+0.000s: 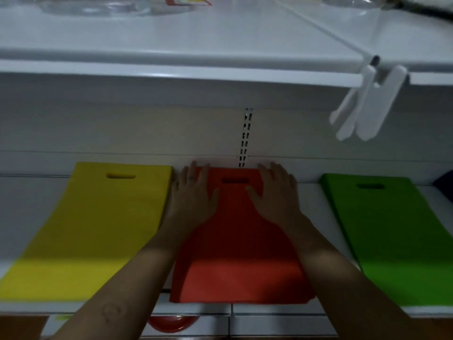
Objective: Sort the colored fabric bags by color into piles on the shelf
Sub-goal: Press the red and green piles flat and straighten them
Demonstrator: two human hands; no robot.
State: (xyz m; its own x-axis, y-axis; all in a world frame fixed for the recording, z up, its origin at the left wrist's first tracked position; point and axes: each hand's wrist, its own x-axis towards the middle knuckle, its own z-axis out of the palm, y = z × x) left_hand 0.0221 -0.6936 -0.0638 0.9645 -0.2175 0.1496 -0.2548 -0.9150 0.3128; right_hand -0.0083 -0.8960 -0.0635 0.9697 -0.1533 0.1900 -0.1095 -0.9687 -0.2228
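Yellow bags [98, 229], red bags [235, 241], green bags [392, 241], flat side-by-side piles on shelf [316, 217]
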